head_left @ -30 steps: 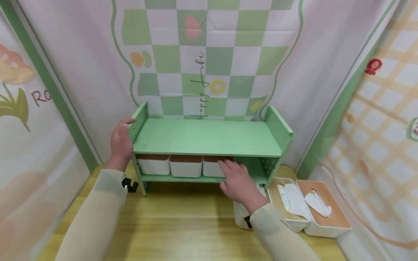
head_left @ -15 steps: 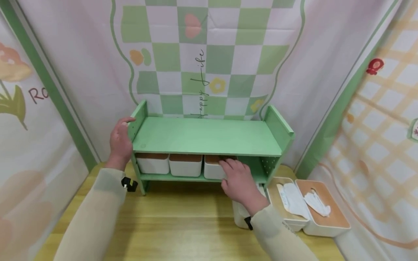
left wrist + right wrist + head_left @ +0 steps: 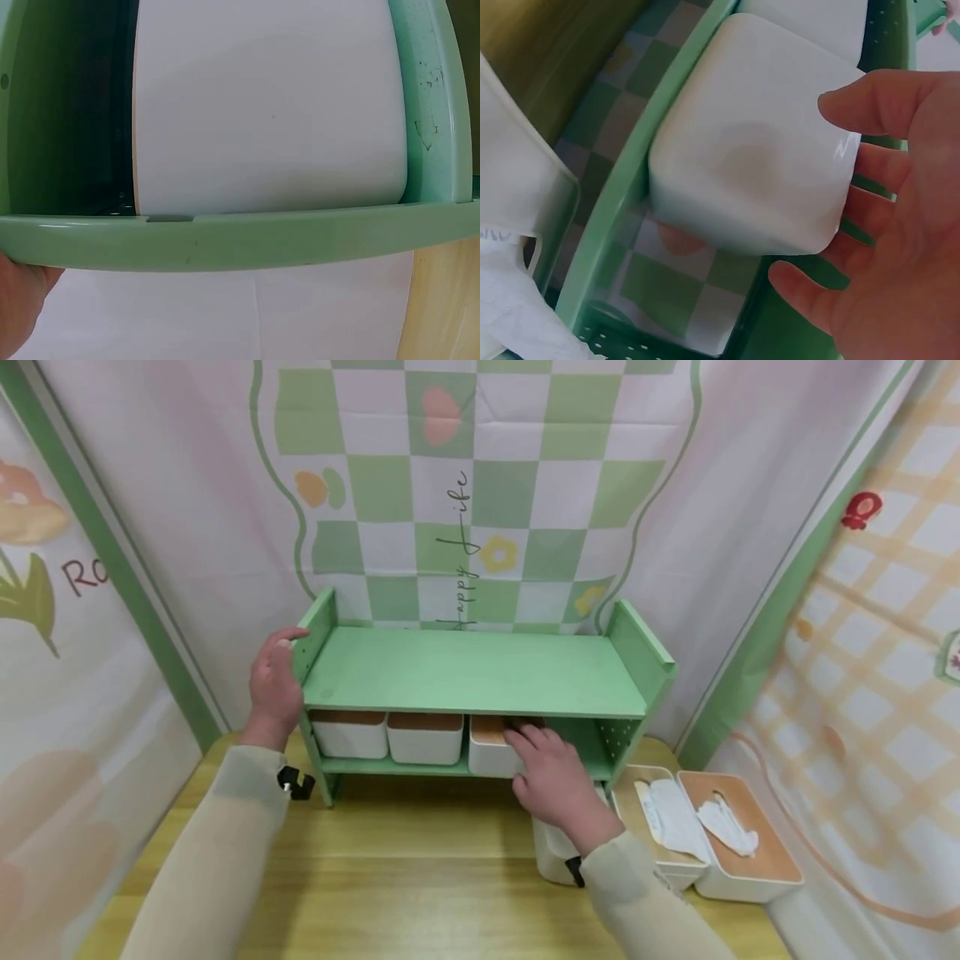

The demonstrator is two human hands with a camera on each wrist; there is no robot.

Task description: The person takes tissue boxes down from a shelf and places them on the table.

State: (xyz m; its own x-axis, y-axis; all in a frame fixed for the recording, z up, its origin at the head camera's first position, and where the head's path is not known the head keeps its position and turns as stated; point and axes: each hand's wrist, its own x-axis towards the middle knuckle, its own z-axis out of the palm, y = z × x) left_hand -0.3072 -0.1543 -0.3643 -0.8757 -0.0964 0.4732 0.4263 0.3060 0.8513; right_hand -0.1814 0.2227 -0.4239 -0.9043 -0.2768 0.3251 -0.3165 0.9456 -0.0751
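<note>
A green two-tier shelf (image 3: 476, 668) stands on the wooden table (image 3: 427, 893). My left hand (image 3: 276, 693) holds its left side panel from outside, fingers bent over the top edge; only a little of that hand enters the left wrist view. Three white boxes with brown lids line the lower tier. My right hand (image 3: 558, 781) grips the rightmost box (image 3: 491, 760), which sticks out slightly ahead of the other two. In the right wrist view the thumb lies on that box's near end, the other fingers along its side with tips partly hidden. The middle box (image 3: 425, 742) and left box (image 3: 349, 737) sit untouched.
Two white tissue boxes with tissues pulled up, one with a light lid (image 3: 660, 818) and one with a brown lid (image 3: 738, 822), stand right of the shelf. Another white container (image 3: 553, 856) is partly hidden under my right forearm. Patterned fabric hangs behind and at both sides.
The rightmost box has come forward a little, opening a small gap from the middle box, and my right hand has shifted with it. The left hand stays at the side panel.
</note>
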